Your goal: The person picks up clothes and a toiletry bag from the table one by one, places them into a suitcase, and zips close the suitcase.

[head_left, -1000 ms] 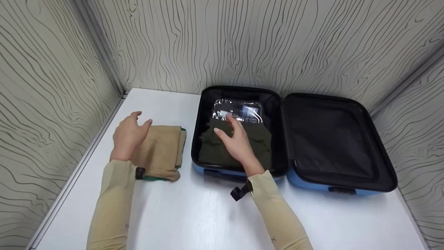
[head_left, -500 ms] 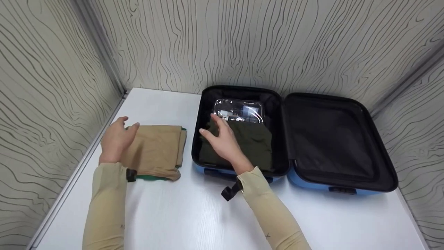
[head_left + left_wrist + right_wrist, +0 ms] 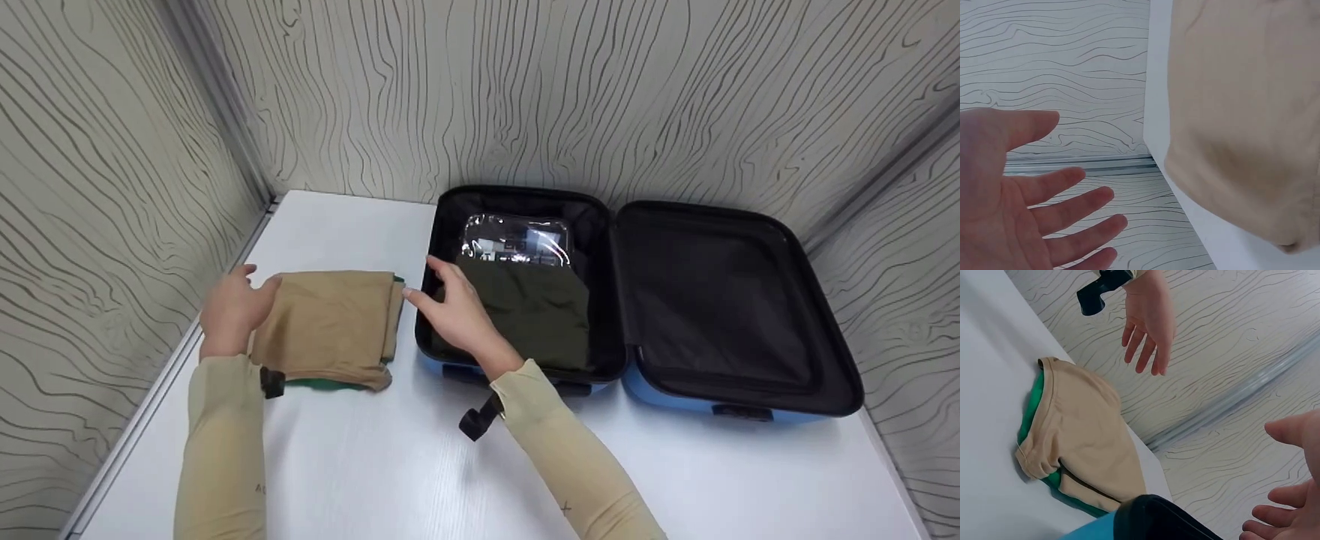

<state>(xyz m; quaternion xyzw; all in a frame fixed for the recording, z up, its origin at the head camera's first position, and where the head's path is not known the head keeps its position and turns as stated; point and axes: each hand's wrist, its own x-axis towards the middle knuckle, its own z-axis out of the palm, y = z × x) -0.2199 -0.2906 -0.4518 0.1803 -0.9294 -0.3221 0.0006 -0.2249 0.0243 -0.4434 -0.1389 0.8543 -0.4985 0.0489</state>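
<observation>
A folded tan garment (image 3: 330,319) lies on the white table, with green cloth (image 3: 326,384) showing beneath its edges. My left hand (image 3: 238,307) hovers at its left side, fingers spread and holding nothing; the left wrist view shows the palm apart from the cloth. Over the left rim of the open suitcase (image 3: 525,379) is my right hand (image 3: 457,311), fingers extended, nothing in it. Inside the suitcase lie a folded dark green garment (image 3: 536,315) and a clear pouch (image 3: 517,238), whose small contents are hard to make out.
The suitcase's lid half (image 3: 720,300) lies opened flat to the right, lined in black. Wood-grain patterned walls (image 3: 480,97) enclose the white table (image 3: 390,480) at the back and sides. A metal rail (image 3: 184,341) runs along the left table edge.
Both hands have moved left. My right hand has come from above the dark green garment to the suitcase's left rim, and my left hand has shifted toward the tan garment's left edge.
</observation>
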